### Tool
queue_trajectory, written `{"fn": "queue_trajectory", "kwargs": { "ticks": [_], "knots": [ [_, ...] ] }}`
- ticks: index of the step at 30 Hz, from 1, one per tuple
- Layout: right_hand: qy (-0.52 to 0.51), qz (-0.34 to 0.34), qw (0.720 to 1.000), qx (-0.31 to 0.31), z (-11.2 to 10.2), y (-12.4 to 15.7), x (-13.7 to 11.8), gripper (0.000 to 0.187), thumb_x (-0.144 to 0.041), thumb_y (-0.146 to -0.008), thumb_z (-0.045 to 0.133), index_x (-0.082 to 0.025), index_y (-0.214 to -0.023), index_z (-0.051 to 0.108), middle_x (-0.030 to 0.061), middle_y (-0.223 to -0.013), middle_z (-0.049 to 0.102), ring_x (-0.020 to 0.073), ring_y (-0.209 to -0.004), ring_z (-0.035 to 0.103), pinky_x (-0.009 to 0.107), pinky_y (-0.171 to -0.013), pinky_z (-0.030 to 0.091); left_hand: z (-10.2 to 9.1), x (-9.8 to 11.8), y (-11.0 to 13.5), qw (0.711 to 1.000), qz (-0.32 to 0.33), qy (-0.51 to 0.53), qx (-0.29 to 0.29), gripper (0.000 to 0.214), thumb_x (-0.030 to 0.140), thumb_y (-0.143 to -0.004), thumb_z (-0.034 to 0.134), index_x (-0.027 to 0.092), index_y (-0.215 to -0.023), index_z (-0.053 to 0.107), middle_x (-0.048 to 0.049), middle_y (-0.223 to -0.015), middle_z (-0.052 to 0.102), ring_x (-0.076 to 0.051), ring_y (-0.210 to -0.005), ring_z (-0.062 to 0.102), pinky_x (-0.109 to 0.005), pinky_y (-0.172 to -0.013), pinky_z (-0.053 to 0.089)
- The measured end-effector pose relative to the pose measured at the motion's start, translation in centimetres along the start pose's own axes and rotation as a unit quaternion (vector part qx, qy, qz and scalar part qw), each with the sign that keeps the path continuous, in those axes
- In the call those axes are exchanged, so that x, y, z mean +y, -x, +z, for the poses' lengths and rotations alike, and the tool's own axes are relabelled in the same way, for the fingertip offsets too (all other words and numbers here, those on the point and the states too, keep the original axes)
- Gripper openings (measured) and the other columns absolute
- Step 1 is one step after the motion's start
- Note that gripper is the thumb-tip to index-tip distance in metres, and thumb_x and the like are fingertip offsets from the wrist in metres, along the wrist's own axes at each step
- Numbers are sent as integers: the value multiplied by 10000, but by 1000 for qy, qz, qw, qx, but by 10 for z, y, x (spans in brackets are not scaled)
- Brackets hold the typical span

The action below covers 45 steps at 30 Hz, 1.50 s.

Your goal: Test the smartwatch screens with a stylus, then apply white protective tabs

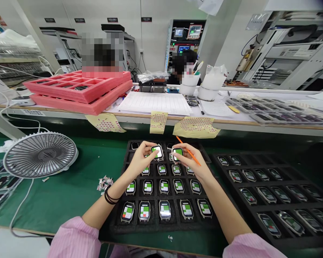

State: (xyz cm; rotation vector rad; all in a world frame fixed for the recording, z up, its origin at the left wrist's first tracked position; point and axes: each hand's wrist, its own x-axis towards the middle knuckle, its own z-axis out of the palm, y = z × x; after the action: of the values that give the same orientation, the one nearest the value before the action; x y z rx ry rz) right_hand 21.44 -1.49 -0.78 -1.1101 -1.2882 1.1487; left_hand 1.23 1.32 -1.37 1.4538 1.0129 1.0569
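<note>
My left hand (pixel 141 159) pinches a smartwatch body (pixel 157 152), whose screen shows a green and white display. My right hand (pixel 193 161) grips a second watch body (pixel 178 154) and also holds a thin orange stick (pixel 190 153) between its fingers. The two watches are close together but apart, above a black foam tray (pixel 115 225). Several similar watches sit in rows in its pockets, and my hands hide the tray's far pockets. A second black tray (pixel 226 172) of watches lies to the right.
A white desk fan (pixel 40 154) stands on the green mat (pixel 70 200) at left, near a small pile of white scraps (pixel 104 183). Stacked pink foam trays (pixel 78 95), paper sheets (pixel 153 104) and a clear tray of dark parts (pixel 277 111) lie on the raised shelf. A co-worker (pixel 183 68) sits beyond.
</note>
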Motion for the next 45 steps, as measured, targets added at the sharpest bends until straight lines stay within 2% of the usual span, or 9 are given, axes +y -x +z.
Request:
{"fn": "queue_trajectory", "kwargs": {
  "ticks": [4,8,11,15,18,24,32,40,45],
  "knots": [
    [16,-7,999,-41,-4,-2,4,334,-357,-715,784,-239,-1005,669,14,-834,655,161,-688,630,309,-635,570,0,-2,-1,1000,16,0,-7,385,372,-735,728,184,-988,508,-81,-946,687,-158,-749,610,-155,-385,362],
    [35,-16,997,-69,-7,-3,10,383,-339,-722,786,-255,-1069,650,38,-958,693,189,-794,670,334,-717,578,-1,-3,-3,999,34,-3,-1,409,304,-691,774,179,-991,526,-86,-979,705,-174,-840,642,-191,-536,457],
    [41,-20,996,-80,-8,-3,11,393,-323,-723,788,-255,-1082,643,42,-1002,692,189,-847,666,326,-752,568,-1,-4,-4,999,36,19,18,402,308,-675,790,177,-950,527,-69,-934,712,-155,-794,649,-213,-592,488],
    [57,-22,994,-92,-8,-2,10,421,-319,-728,788,-258,-1113,628,39,-996,679,182,-851,649,310,-748,551,-1,-1,-4,996,22,67,56,392,384,-696,772,183,-896,500,-24,-826,682,-89,-570,585,-159,-388,363],
    [66,-28,993,-98,-8,-2,11,443,-332,-737,782,-255,-1141,619,45,-996,664,188,-868,639,287,-691,538,-2,1,-3,992,7,97,79,402,440,-703,755,184,-851,483,18,-710,639,-52,-430,506,-145,-316,265],
    [67,-32,993,-87,-8,-4,17,417,-347,-738,771,-245,-1117,630,44,-972,658,198,-877,639,316,-735,545,-3,4,-4,988,-27,122,90,401,488,-722,718,191,-788,457,54,-584,572,-68,-402,536,-123,-296,210],
    [64,-32,994,-86,-8,-3,13,377,-355,-767,749,-256,-1112,632,47,-995,675,207,-923,655,341,-793,561,-2,-1,-5,996,-12,78,48,425,487,-714,751,181,-848,487,17,-724,626,-49,-440,529,-128,-302,279],
    [45,-30,994,-92,-8,-3,14,397,-354,-760,757,-255,-1118,619,55,-1040,701,210,-913,685,333,-759,575,-3,-5,-5,999,-1,51,1,496,391,-664,799,190,-974,467,-73,-991,659,-164,-759,664,-114,-308,367],
    [53,-27,994,-86,-8,-3,13,390,-362,-763,757,-252,-1113,626,57,-1034,688,207,-903,678,344,-778,577,-2,-4,-6,998,-4,66,19,419,489,-765,694,178,-977,508,-54,-960,642,-90,-609,592,-127,-315,392]
  ]
}}
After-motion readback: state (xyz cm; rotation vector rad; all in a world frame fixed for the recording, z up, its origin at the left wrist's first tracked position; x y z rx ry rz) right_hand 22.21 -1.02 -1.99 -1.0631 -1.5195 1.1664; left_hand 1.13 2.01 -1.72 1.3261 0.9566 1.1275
